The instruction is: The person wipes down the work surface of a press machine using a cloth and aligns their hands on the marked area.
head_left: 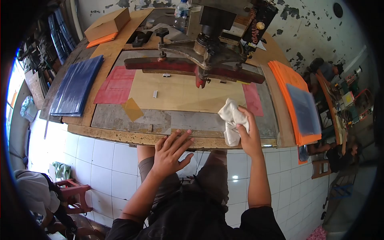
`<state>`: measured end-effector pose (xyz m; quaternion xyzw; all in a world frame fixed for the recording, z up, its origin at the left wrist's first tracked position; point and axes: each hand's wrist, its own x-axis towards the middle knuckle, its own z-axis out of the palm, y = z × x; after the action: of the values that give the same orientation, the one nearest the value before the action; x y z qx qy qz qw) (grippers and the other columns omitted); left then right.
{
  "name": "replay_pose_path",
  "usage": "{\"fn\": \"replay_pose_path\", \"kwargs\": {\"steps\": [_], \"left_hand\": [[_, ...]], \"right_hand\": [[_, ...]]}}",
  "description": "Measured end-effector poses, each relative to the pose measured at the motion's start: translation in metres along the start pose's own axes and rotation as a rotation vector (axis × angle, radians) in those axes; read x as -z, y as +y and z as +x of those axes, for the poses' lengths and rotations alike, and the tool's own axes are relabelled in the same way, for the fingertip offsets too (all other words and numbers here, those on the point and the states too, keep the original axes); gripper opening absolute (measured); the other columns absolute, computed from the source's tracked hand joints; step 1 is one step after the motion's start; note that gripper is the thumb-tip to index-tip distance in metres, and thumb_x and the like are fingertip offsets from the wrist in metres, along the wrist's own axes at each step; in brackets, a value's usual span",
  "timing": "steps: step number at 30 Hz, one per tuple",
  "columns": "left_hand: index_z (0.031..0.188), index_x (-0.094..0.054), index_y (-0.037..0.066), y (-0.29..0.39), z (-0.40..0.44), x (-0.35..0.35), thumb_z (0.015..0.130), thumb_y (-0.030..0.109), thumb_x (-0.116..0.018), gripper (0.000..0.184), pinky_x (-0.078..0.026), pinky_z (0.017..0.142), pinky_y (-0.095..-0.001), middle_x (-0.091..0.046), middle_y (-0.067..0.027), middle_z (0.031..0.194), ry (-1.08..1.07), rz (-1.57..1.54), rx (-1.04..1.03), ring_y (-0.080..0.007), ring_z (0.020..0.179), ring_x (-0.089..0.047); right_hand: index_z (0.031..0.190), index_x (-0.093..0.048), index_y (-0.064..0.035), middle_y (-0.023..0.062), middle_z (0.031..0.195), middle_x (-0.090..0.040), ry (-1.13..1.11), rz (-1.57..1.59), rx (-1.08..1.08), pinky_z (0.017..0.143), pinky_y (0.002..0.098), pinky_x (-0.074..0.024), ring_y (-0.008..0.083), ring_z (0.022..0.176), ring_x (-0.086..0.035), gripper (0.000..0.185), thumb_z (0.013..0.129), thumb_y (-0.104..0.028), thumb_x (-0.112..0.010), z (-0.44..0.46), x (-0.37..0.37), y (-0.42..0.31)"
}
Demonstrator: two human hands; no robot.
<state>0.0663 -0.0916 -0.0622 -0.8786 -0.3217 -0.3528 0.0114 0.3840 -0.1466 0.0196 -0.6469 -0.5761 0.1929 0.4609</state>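
My right hand [249,132] holds a crumpled white cloth [233,118] over the right front part of a grey metal plate [192,121]. My left hand [172,154] is spread at the wooden front edge of the table, with nothing in it. On the plate lies a tan sheet [180,94] with red pieces [114,86] at its ends and a small brown square [132,110] at its front left corner. A press head with a red bar [160,64] stands above the back of the sheet.
Blue plastic sheets [78,86] lie at left; orange sheets [286,86] with a clear blue one on top lie at right. A cardboard box [107,24] and a bottle [181,15] stand behind. Other people [34,192] are at lower left and far right.
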Motion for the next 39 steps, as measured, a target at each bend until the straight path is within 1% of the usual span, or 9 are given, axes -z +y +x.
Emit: {"fn": "replay_pose_path", "kwargs": {"steps": [4,8,12,19,23,31,33,36,39], "left_hand": [[0.140,-0.078,0.028,0.002,0.001,-0.002,0.088,0.040,-0.086,0.054,-0.032,0.123,-0.0429,-0.067,0.0071,0.162,0.016,0.013,0.005,-0.0209,0.151,-0.056],[0.140,-0.077,0.029,0.001,-0.001,-0.004,0.093,0.045,-0.083,0.050,-0.031,0.124,-0.0423,-0.065,0.0089,0.163,0.013,0.041,0.010,-0.0180,0.152,-0.055],[0.137,-0.079,0.028,0.004,0.001,-0.004,0.087,0.038,-0.086,0.052,-0.034,0.120,-0.0438,-0.069,0.0082,0.160,0.036,0.023,0.024,-0.0208,0.150,-0.057],[0.139,-0.079,0.029,0.006,0.003,-0.003,0.088,0.037,-0.086,0.052,-0.033,0.121,-0.0445,-0.068,0.0088,0.161,0.029,0.006,0.028,-0.0213,0.150,-0.057],[0.140,-0.078,0.029,0.005,0.001,-0.001,0.088,0.036,-0.085,0.053,-0.032,0.121,-0.0446,-0.068,0.0089,0.161,0.007,-0.010,0.036,-0.0213,0.150,-0.056],[0.144,-0.076,0.032,0.004,0.000,-0.002,0.096,0.041,-0.081,0.049,-0.032,0.121,-0.0427,-0.066,0.0107,0.163,0.003,0.018,0.027,-0.0176,0.150,-0.056],[0.143,-0.076,0.032,0.003,0.000,-0.006,0.096,0.041,-0.081,0.048,-0.032,0.121,-0.0423,-0.066,0.0110,0.162,0.030,0.026,0.020,-0.0173,0.150,-0.056],[0.142,-0.077,0.032,0.002,-0.001,-0.008,0.096,0.041,-0.081,0.048,-0.032,0.121,-0.0419,-0.066,0.0113,0.162,0.043,0.039,0.014,-0.0170,0.149,-0.057],[0.142,-0.077,0.032,0.003,0.000,-0.004,0.095,0.040,-0.081,0.048,-0.032,0.121,-0.0416,-0.066,0.0112,0.162,0.020,0.032,0.018,-0.0170,0.148,-0.057]], "right_hand": [[0.159,-0.056,-0.0065,0.0208,0.178,-0.040,-0.025,-0.779,0.316,0.134,0.0626,-0.0291,0.0489,0.164,-0.037,0.063,0.101,-0.017,-0.076,-0.012,0.018,-0.024],[0.162,-0.058,-0.0095,0.0159,0.179,-0.040,-0.174,-0.462,0.297,0.133,0.0604,-0.0354,0.0468,0.165,-0.036,0.081,0.093,-0.036,-0.090,-0.025,0.011,-0.046],[0.157,-0.062,-0.0074,0.0161,0.173,-0.047,-0.222,-0.514,0.274,0.129,0.0551,-0.0445,0.0438,0.161,-0.045,0.071,0.093,-0.022,-0.091,-0.018,0.007,-0.020],[0.150,-0.065,-0.0043,0.0236,0.160,-0.057,0.170,-0.716,0.177,0.125,0.0568,-0.0459,0.0464,0.151,-0.053,0.059,0.096,-0.014,-0.084,0.014,-0.013,0.010],[0.150,-0.067,-0.0111,0.0169,0.162,-0.057,-0.294,-0.375,0.449,0.126,0.0552,-0.0457,0.0436,0.153,-0.053,0.061,0.092,-0.010,-0.085,-0.007,-0.055,-0.044],[0.152,-0.065,-0.0096,0.0216,0.152,-0.064,0.290,-0.895,0.064,0.119,0.0549,-0.0510,0.0440,0.141,-0.062,0.047,0.107,-0.020,-0.072,0.058,0.020,0.062],[0.150,-0.065,-0.0064,0.0243,0.153,-0.060,0.162,-0.736,0.188,0.119,0.0573,-0.0507,0.0476,0.143,-0.059,0.051,0.101,-0.015,-0.077,0.047,-0.010,0.018],[0.148,-0.068,-0.0156,0.0186,0.155,-0.060,-0.260,-0.394,0.511,0.122,0.0524,-0.0494,0.0422,0.148,-0.058,0.053,0.097,-0.008,-0.079,0.025,-0.048,-0.038],[0.147,-0.070,-0.0173,0.0169,0.155,-0.061,-0.244,-0.437,0.504,0.120,0.0510,-0.0504,0.0412,0.146,-0.059,0.048,0.100,-0.015,-0.078,0.043,-0.035,-0.024]]}}
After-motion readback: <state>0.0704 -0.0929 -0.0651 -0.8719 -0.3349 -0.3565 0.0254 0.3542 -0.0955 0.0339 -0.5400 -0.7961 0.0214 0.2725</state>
